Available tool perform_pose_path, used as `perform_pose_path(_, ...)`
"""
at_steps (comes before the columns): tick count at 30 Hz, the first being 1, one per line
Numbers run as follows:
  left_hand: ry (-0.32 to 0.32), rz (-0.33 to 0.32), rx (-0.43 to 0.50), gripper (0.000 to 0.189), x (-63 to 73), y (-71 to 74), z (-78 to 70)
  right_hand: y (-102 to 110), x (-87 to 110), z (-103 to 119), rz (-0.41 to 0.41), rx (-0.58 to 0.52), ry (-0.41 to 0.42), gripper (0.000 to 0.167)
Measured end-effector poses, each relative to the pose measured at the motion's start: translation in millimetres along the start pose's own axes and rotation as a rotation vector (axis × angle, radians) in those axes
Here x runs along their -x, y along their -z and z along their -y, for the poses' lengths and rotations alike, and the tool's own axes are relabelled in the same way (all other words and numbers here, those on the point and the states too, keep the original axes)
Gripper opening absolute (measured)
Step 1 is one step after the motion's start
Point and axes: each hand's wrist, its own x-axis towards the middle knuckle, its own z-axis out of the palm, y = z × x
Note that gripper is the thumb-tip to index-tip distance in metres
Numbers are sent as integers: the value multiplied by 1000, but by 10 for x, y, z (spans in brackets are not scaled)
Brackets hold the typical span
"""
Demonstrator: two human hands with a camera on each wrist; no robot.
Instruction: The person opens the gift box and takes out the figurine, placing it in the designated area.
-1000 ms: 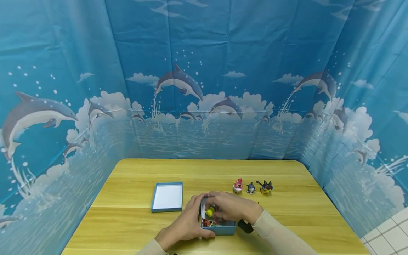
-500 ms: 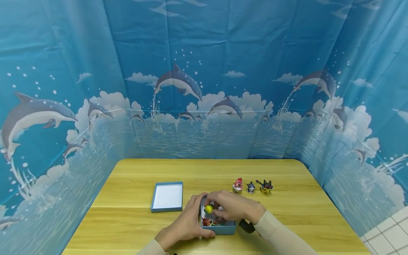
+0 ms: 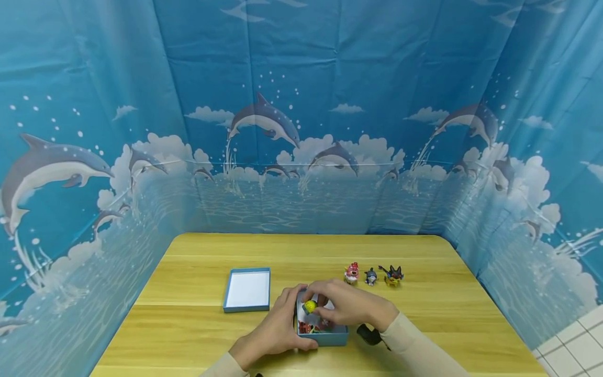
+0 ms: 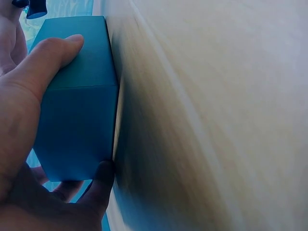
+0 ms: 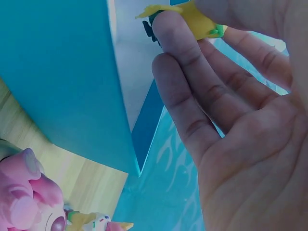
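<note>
My left hand [image 3: 278, 327] grips the left side of an open blue box [image 3: 330, 340]. In the left wrist view its thumb presses one wall [image 4: 77, 62] and its fingers reach around the adjoining side. A small yellow-and-green toy figurine [image 3: 309, 307] is pinched between the thumb and fingers of my right hand [image 3: 346, 303], over the white inside of the box. In the right wrist view, fingers cover part of the yellow figurine [image 5: 197, 21]. Red pieces [image 3: 304, 328] lie at the near left inside the box; my right hand hides some of the interior.
Left of the box lies a blue-rimmed white lid [image 3: 247, 289]. Behind it to the right stand a pink figurine [image 3: 351, 274], a grey one [image 3: 370, 277] and a black-and-yellow one [image 3: 393, 276]. A dolphin-print curtain [image 3: 301, 204] surrounds the wooden table [image 3: 188, 324].
My right hand has shifted slightly up and to the right, and the yellow-and-green figurine has moved a little toward the box's far side and turned. My left hand and the box stay put.
</note>
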Motion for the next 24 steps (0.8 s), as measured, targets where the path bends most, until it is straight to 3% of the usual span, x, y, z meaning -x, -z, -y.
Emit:
perform_pose_path(8, 2, 4, 0, 133, -2, -7, 21, -10, 28, -59, -19, -13, 60, 36)
perform_pose_path(24, 14, -8, -9, 136, -13, -20, 4, -6, 130, -84, -39, -72, -19, 35)
